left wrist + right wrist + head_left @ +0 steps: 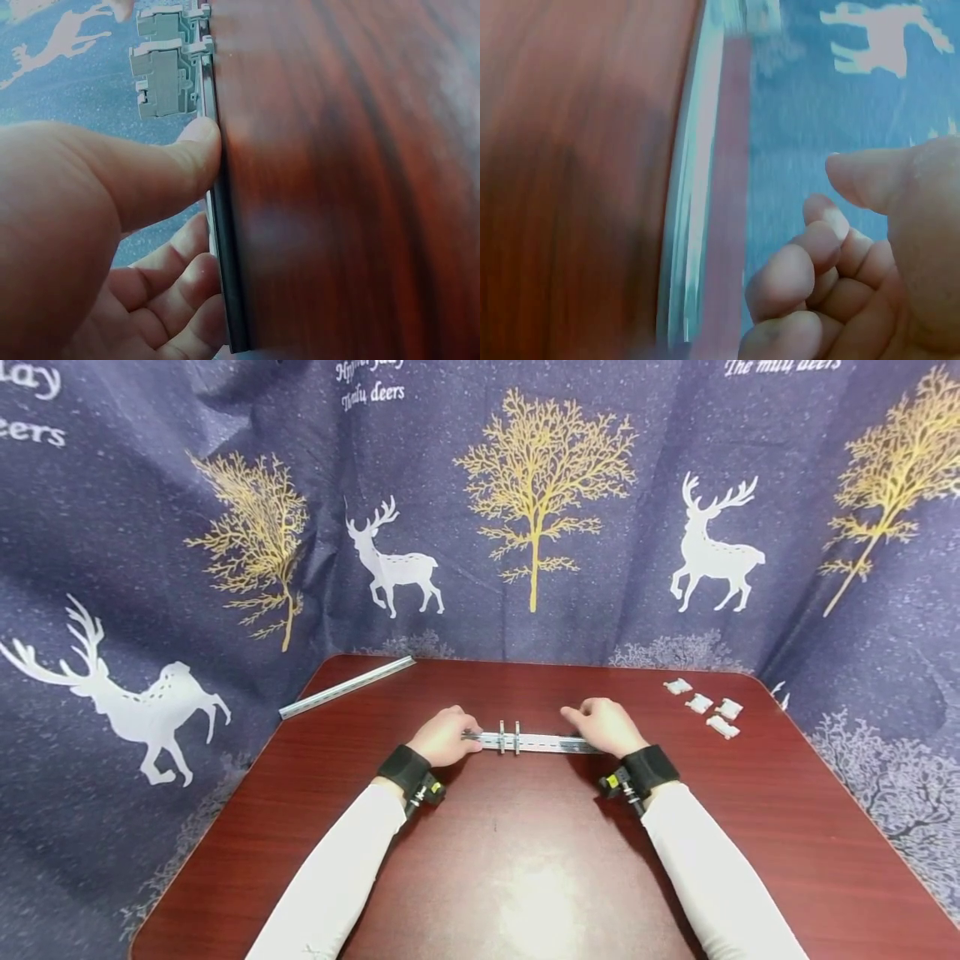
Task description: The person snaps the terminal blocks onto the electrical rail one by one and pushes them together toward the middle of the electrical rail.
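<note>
A slotted metal DIN rail (546,743) lies crosswise on the table. Two thin grey terminal blocks (166,81) are seated on it, side by side, left of its middle. My left hand (442,737) pinches the rail near its left end, thumb on the near edge and fingers behind, just beside the blocks. My right hand (606,727) hovers by the rail's right end. In the right wrist view its thumb and loosely curled fingers (780,281) stand apart from the rail, with nothing between them.
A second DIN rail (347,687) lies slanted at the table's back left edge. Several pale terminal blocks (700,702) are grouped at the back right. Behind the dark red table (495,860) hangs a blue curtain (607,568) printed with deer and trees.
</note>
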The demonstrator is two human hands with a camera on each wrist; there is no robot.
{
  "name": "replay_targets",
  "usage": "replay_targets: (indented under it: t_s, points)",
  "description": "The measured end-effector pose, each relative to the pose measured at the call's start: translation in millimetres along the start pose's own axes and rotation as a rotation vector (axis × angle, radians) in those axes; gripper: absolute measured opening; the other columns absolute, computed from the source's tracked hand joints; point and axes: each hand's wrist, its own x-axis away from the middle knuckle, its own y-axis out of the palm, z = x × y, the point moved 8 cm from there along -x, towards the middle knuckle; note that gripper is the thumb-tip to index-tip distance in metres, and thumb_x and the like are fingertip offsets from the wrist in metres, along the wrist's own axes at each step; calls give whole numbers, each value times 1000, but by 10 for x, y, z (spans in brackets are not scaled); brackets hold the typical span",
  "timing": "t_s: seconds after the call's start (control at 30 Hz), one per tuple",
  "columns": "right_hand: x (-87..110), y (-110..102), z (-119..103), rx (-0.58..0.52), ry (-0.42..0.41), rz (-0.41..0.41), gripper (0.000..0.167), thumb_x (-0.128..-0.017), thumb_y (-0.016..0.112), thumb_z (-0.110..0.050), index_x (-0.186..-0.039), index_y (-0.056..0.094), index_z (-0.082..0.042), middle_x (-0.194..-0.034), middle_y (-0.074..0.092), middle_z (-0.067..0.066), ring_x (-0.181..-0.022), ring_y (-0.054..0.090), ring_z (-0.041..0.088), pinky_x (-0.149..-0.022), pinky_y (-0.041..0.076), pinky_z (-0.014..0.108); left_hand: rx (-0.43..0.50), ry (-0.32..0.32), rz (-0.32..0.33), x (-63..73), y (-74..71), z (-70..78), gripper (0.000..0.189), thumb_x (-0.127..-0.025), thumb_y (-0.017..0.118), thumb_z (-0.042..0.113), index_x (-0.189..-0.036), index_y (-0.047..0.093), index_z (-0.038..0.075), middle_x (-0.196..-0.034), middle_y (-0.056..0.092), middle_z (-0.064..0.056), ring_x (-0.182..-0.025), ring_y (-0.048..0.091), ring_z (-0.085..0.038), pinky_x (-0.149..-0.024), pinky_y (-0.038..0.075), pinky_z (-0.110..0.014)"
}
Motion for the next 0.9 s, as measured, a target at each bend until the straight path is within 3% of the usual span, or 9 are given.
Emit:
replay_targets:
  t_s: [0.27,0.47,0.7,0.9]
  points:
    - [140,-449,681,48,120,61,46,-112,63,-46,-86,69,-8,-73,66,5,-70,60,27,-71,47,44,-2,0,-1,-3,11,-20,22,-100,86,25,-118,85,12,-113,73,-5,-107,66,-24,-96,56,-41]
    - [220,-655,1120,57,174,100,48,-111,61,-47,-91,72,-5,-75,68,5,-72,62,25,-68,46,41,2,-3,4,5,6,-28,23,-99,86,24,-118,85,12,-113,73,-5,-107,66,-24,-96,56,-42]
    - [349,-872,1450,78,209,155,46,-109,63,-44,-85,70,-6,-79,71,8,-81,68,35,-72,49,49,-4,-12,-2,4,20,-27,24,-100,86,25,-120,85,12,-113,73,-5,-107,65,-24,-97,56,-41]
    - [472,-1053,1687,94,264,224,45,-106,66,-43,-86,70,-4,-86,73,21,-86,70,48,-76,52,58,4,-3,8,12,1,-1,24,-99,86,23,-119,85,11,-113,73,-6,-107,66,-25,-97,56,-43]
